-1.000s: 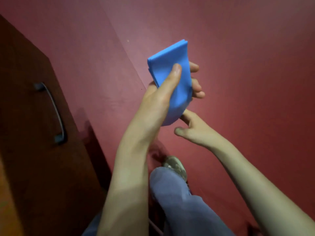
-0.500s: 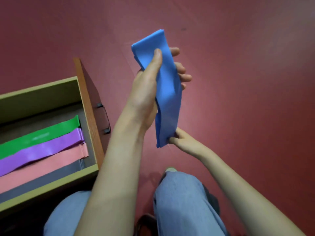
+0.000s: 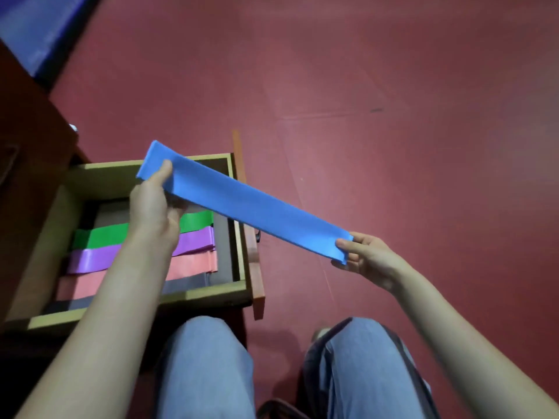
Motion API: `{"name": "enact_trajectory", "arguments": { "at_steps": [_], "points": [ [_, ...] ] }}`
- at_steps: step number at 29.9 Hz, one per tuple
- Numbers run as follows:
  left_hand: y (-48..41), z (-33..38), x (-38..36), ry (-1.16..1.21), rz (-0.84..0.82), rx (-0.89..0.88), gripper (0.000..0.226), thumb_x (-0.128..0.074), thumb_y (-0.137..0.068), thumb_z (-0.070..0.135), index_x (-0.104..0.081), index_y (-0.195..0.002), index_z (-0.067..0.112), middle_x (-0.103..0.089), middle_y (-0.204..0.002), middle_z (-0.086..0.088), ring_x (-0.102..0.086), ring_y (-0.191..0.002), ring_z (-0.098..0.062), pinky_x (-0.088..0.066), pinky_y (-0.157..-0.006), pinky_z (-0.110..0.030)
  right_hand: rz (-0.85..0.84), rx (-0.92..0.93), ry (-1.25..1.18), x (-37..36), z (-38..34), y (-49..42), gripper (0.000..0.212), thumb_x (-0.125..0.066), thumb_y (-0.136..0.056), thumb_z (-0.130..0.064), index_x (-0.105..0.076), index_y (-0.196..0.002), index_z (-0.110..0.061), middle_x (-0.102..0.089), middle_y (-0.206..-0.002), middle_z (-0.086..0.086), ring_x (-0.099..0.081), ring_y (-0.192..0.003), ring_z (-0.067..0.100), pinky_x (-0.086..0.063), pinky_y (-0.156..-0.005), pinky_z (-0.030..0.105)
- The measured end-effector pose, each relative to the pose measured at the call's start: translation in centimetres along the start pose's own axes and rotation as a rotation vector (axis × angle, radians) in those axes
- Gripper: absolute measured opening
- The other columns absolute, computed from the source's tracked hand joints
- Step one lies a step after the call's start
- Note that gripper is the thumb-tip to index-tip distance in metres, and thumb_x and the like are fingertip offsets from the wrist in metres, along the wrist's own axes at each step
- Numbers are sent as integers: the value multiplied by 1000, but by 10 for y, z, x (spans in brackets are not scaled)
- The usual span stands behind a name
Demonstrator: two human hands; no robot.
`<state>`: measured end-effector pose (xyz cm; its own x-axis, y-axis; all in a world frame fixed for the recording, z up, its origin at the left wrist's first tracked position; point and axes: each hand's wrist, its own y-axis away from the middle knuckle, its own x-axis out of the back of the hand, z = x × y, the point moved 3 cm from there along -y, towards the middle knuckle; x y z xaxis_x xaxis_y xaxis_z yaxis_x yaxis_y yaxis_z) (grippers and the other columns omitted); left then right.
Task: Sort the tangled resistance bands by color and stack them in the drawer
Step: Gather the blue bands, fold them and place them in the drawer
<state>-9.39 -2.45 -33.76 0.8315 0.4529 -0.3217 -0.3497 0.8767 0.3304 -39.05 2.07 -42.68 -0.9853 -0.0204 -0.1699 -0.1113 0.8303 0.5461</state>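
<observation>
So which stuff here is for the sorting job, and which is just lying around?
For the job: the blue band, pinched at its ends by the left hand and the right hand; the open drawer; the green band, purple band, pink band and grey band lying in it.

Just there: the red floor, the brown cabinet, a blurry blue thing in the far corner.

Band (image 3: pixel 251 207) aloft over drawer (image 3: pixel 205 293) and floor (image 3: pixel 393 116) to its right; other bands (image 3: pixel 193 264) inside.

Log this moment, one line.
left hand grips blue band; right hand pinches far end; band flat, partly over open drawer; inside: green, purple, pink, grey
</observation>
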Motion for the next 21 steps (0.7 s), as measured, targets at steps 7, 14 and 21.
{"name": "enact_trajectory", "arguments": {
  "at_steps": [7, 14, 21],
  "points": [
    [-53, 0, 95, -211, 250, 56, 18, -54, -87, 7, -51, -73, 19, -54, -75, 1, -53, -68, -9, -47, -62, -25, -9, -27, 249, -68, -48, -27, 12, -56, -85, 2, -61, -97, 2, -64, -74, 8, -64, -52, 6, -56, -52, 19],
    [-119, -4, 149, -549, 414, -32, 32, -56, -80, 1, -41, -56, 17, -44, -71, -10, -38, -73, -21, -27, -51, -27, -12, 80, 596, -164, -100, -79, 15, -58, -85, 1, -57, -99, 7, -56, -77, 13, -56, -61, 18, -54, -44, 18],
    [-175, -30, 197, -850, 585, 15, 23, -52, -83, 9, -60, -101, -3, -61, -103, -28, -58, -94, -42, -46, -79, -41, -24, 37, 910, -234, -75, -156, 10, -47, -84, 8, -48, -91, 0, -48, -90, 16, -50, -55, 22, -38, -25, 15]
  ]
}}
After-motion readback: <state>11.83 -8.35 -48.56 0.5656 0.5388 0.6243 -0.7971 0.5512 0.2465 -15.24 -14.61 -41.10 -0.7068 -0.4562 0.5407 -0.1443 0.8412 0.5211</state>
